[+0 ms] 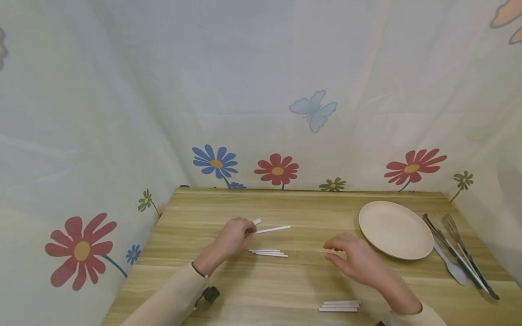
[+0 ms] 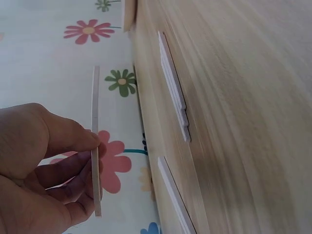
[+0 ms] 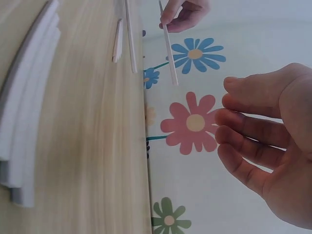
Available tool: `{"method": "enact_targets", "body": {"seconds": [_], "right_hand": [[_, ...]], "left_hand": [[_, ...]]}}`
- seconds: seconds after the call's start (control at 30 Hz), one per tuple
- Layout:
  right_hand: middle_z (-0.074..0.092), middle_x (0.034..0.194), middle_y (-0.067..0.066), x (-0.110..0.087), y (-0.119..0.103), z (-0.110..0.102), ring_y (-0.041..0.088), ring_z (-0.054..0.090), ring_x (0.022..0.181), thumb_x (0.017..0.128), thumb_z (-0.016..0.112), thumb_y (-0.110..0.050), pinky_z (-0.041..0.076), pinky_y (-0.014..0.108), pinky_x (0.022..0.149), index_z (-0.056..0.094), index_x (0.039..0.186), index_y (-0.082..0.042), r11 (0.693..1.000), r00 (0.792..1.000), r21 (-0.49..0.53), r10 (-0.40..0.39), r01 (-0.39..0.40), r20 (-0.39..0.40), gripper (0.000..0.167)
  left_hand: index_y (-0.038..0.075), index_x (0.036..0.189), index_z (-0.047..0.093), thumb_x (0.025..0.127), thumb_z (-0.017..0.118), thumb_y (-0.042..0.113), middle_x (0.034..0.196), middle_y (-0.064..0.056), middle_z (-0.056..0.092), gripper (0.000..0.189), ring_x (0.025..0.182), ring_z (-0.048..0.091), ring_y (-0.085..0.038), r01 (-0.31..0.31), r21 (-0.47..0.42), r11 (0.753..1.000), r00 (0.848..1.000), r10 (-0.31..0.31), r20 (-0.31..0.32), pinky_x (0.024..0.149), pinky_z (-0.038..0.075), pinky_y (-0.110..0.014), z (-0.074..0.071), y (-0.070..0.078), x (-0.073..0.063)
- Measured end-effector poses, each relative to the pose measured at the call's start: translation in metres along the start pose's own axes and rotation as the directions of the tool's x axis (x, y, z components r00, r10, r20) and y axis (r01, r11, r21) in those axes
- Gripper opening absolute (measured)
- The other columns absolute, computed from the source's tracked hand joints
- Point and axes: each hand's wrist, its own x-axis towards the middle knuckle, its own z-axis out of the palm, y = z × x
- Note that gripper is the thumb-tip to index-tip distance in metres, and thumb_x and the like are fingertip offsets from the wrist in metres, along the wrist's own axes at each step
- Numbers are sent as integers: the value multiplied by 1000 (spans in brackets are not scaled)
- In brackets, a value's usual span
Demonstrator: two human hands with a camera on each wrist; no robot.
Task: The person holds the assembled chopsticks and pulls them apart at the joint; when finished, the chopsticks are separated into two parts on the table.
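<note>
Between its thumb and fingers, my left hand (image 1: 233, 236) pinches a thin white stick (image 2: 95, 112), raised above the table in the left wrist view. Below it lies a small group of white sticks (image 1: 268, 253) placed side by side. Partly hidden behind that hand are more white sticks (image 1: 257, 221) on the table. My right hand (image 1: 356, 260) hovers over the right half of the table, fingers loosely bent and apart from the thumb, holding nothing. Nearer the front edge, another group of white sticks (image 1: 339, 306) lies side by side, below the right hand.
A round beige plate (image 1: 395, 231) sits at the right of the wooden table (image 1: 302, 203). Beyond it lie a grey spoon (image 1: 456, 273), tongs (image 1: 452, 249) and a whisk (image 1: 451, 226). A flower-printed curtain (image 1: 253, 127) hangs behind and at both sides.
</note>
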Motion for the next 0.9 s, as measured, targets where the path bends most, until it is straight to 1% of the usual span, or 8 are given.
{"method": "enact_targets", "body": {"seconds": [0.1, 0.3, 0.47, 0.6, 0.7, 0.8, 0.9], "right_hand": [[70, 89, -7, 4, 0, -1, 8, 61, 77, 76, 81, -12, 52, 25, 66, 72, 93, -17, 1000, 1000, -7, 19, -19, 7, 20], [70, 90, -7, 12, 0, -3, 8, 61, 78, 77, 81, -14, 51, 24, 66, 72, 94, -18, 999, 998, -8, 51, -50, 26, 19], [69, 90, -6, 18, 0, -2, 7, 61, 80, 78, 81, -16, 53, 25, 68, 72, 94, -17, 998, 998, -18, 58, -58, 31, 18], [70, 91, -5, 22, 1, -1, 9, 62, 81, 78, 80, -16, 53, 26, 69, 72, 95, -16, 998, 997, -19, 59, -58, 41, 19], [70, 91, -4, 26, 1, -1, 12, 62, 81, 78, 80, -15, 52, 27, 69, 72, 95, -15, 998, 998, -20, 53, -52, 35, 18], [70, 91, -3, 29, 2, -1, 13, 62, 81, 78, 80, -15, 52, 28, 69, 72, 94, -15, 999, 999, -28, 44, -43, 22, 18], [69, 92, -3, 31, 2, -2, 12, 61, 81, 78, 80, -15, 52, 29, 69, 72, 95, -15, 999, 999, -34, 43, -42, 19, 18]], "left_hand": [[8, 89, 74, 83, 66, 2, 81, 1, 67, 12, 74, 58, -10, 4, -3, 1000, 1000, -4, 16, 66, 50, -25, 0, 3, 2], [8, 90, 74, 82, 66, 1, 85, -1, 70, 13, 78, 61, -13, -13, -10, 1000, 1000, 13, 26, 71, 53, -27, -1, 9, 5], [9, 90, 74, 83, 68, 2, 85, -2, 70, 12, 78, 60, -11, -20, -13, 1000, 999, 20, 39, 71, 52, -25, 1, 13, 9], [10, 88, 75, 84, 69, 4, 82, 0, 69, 9, 76, 59, -10, -67, 2, 998, 998, 67, 22, 69, 51, -24, 2, 18, 13], [9, 87, 75, 83, 70, 5, 80, 1, 68, 8, 74, 59, -10, -104, 14, 995, 995, 104, -4, 68, 51, -25, 2, 23, 17], [8, 87, 75, 83, 70, 5, 79, 1, 69, 7, 73, 59, -11, -129, 16, 992, 991, 129, -18, 70, 50, -27, 1, 29, 20], [8, 87, 75, 83, 70, 6, 80, 1, 70, 6, 73, 60, -11, -148, 24, 989, 989, 148, -14, 73, 50, -30, -1, 35, 23]]}}
